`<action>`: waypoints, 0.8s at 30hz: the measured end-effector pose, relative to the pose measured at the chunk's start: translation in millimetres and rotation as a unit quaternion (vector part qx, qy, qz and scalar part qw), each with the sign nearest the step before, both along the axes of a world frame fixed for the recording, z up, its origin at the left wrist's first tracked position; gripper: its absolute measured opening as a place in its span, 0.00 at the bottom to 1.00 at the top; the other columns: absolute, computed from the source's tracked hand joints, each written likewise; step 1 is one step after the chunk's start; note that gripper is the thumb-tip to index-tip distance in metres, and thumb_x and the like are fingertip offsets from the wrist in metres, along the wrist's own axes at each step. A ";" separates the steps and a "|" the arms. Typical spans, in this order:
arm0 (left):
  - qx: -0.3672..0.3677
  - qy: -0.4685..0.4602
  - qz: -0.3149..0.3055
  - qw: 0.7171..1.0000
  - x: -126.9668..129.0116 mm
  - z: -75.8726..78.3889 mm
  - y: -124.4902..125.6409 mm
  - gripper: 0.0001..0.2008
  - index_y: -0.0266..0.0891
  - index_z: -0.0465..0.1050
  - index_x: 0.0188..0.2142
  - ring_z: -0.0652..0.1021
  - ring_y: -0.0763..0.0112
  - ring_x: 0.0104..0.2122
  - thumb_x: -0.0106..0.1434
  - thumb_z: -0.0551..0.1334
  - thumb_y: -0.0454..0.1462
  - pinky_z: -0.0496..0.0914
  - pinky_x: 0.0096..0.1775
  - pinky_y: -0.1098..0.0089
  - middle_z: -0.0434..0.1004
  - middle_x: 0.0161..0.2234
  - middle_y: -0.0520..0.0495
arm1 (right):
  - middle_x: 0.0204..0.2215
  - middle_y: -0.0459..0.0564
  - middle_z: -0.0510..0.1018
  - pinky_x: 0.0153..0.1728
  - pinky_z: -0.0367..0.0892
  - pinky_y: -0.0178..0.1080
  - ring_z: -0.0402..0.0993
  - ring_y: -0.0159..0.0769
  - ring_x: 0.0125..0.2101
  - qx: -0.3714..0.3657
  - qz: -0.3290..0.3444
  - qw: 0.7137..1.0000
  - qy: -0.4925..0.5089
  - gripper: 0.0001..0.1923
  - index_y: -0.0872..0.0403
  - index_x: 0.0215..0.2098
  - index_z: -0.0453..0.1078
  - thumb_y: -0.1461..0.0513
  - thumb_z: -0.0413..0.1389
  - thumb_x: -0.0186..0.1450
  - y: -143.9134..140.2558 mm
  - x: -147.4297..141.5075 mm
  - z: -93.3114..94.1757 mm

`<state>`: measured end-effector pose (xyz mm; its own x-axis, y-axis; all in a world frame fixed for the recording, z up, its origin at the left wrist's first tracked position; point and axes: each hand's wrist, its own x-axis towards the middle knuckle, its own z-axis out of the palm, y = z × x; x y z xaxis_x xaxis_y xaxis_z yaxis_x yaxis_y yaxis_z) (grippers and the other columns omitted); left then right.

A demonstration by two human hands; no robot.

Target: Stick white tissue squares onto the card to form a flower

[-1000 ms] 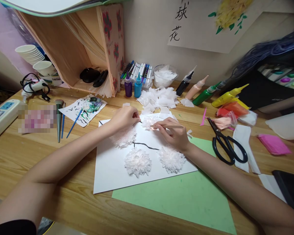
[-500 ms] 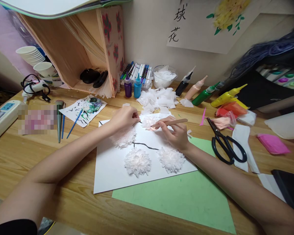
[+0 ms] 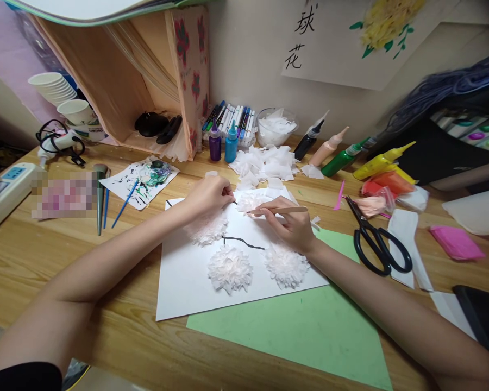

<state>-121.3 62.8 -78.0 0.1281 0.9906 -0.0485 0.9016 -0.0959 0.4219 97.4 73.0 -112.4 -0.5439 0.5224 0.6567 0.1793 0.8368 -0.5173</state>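
Observation:
My right hand (image 3: 291,225) pinches a flat wooden craft stick (image 3: 296,210), its far end low over the sheet beside the upper paper flower (image 3: 248,201). A glossy peach patch shows near that end; I cannot tell its material. At the flower's left side, my left hand (image 3: 211,195) has its fingers closed together, and whatever may be between them is hidden. Beneath both hands lies a white sheet (image 3: 179,296) with black painted lines (image 3: 244,241). Fluffy pale paper flowers sit on it: one (image 3: 207,231) partly under my left hand, one (image 3: 230,270) at the lower middle, another (image 3: 286,267) near my right wrist.
Cut white paper pieces (image 3: 264,164) are heaped behind the sheet, near a filled bowl (image 3: 277,129) and paint bottles (image 3: 328,146). Black scissors (image 3: 377,239) lie to the right. Brushes (image 3: 100,201) and a paint-smeared paper (image 3: 142,182) are left. Green paper (image 3: 289,331) extends under the sheet.
The craft stick has tilted, its near end dropping slightly, and my right hand has shifted a little with it. My left hand stays in place. The whole view has moved slightly.

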 end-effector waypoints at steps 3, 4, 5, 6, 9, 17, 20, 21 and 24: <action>-0.005 0.000 0.002 1.000 1.0 1.8 -0.7 0.07 0.38 0.75 0.29 0.74 0.67 0.31 0.54 0.61 0.39 0.60 0.28 0.71 0.78 0.29 0.48 | 0.31 0.50 0.80 0.29 0.69 0.40 0.73 0.35 0.30 0.015 -0.010 1.000 0.006 0.07 0.53 0.34 0.72 0.68 0.53 0.62 0.3 -0.3 -1.3; -0.008 -0.001 0.002 1.000 1.3 2.4 -1.0 0.07 0.38 0.75 0.29 0.74 0.67 0.31 0.54 0.61 0.39 0.60 0.28 0.71 0.78 0.29 0.48 | 0.31 0.50 0.80 0.29 0.69 0.40 0.73 0.35 0.30 0.019 -0.013 1.000 0.007 0.07 0.53 0.34 0.72 0.68 0.53 0.62 0.4 -0.3 -1.5; -0.009 0.000 0.003 1.000 1.7 3.0 -1.2 0.07 0.38 0.75 0.29 0.74 0.67 0.31 0.54 0.61 0.39 0.60 0.28 0.71 0.78 0.29 0.48 | 0.31 0.50 0.80 0.29 0.69 0.40 0.73 0.35 0.29 0.023 -0.014 1.000 0.007 0.07 0.53 0.34 0.72 0.68 0.53 0.62 0.4 -0.4 -1.5; -0.011 0.000 0.004 1.000 1.9 3.4 -1.4 0.07 0.38 0.75 0.29 0.74 0.67 0.31 0.54 0.61 0.39 0.60 0.28 0.71 0.78 0.30 0.48 | 0.31 0.50 0.80 0.29 0.69 0.41 0.73 0.36 0.29 0.026 -0.015 1.000 0.006 0.07 0.53 0.34 0.72 0.68 0.53 0.62 0.5 -0.6 -1.5; -0.009 0.002 0.007 1.000 1.8 2.7 -1.3 0.07 0.38 0.75 0.30 0.74 0.67 0.31 0.54 0.61 0.39 0.61 0.29 0.71 0.78 0.30 0.48 | 0.31 0.50 0.80 0.29 0.69 0.41 0.73 0.36 0.30 0.029 -0.009 1.000 0.000 0.07 0.53 0.34 0.71 0.68 0.52 0.63 0.4 -1.2 -1.3; 0.000 -0.003 0.005 1.000 -0.8 -2.8 0.7 0.07 0.40 0.75 0.29 0.74 0.68 0.29 0.54 0.61 0.40 0.59 0.27 0.71 0.78 0.29 0.49 | 0.30 0.50 0.79 0.30 0.69 0.41 0.73 0.37 0.31 -0.008 -0.023 0.999 -0.023 0.07 0.53 0.32 0.71 0.67 0.52 0.64 1.4 -5.0 2.0; 0.004 -0.008 -0.001 1.000 0.0 -2.0 -0.2 0.07 0.39 0.75 0.29 0.73 0.69 0.28 0.54 0.61 0.40 0.59 0.27 0.71 0.77 0.27 0.49 | 0.29 0.49 0.79 0.32 0.69 0.40 0.74 0.36 0.32 -0.033 -0.033 0.999 -0.001 0.09 0.53 0.31 0.72 0.66 0.51 0.64 0.9 -3.9 4.1; 0.004 -0.010 -0.001 1.000 0.3 -1.6 -0.5 0.08 0.38 0.75 0.29 0.73 0.69 0.27 0.54 0.60 0.40 0.59 0.27 0.71 0.77 0.27 0.48 | 0.29 0.49 0.78 0.33 0.69 0.41 0.74 0.36 0.32 -0.042 -0.041 0.998 0.012 0.09 0.53 0.30 0.72 0.66 0.51 0.65 0.5 -2.9 4.5; 0.003 -0.018 -0.002 1.000 -0.4 -0.7 -0.9 0.08 0.38 0.75 0.28 0.73 0.69 0.27 0.54 0.61 0.40 0.59 0.26 0.71 0.77 0.27 0.48 | 0.27 0.49 0.78 0.34 0.68 0.41 0.74 0.36 0.30 -0.062 -0.063 0.995 0.049 0.11 0.53 0.29 0.72 0.65 0.50 0.65 -0.6 1.0 4.6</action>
<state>-121.8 62.0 -78.7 0.1337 0.9903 -0.0382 0.8856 -0.1021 0.4530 98.5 72.4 -107.8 -0.4058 0.6626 0.6295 0.2221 0.7396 -0.6353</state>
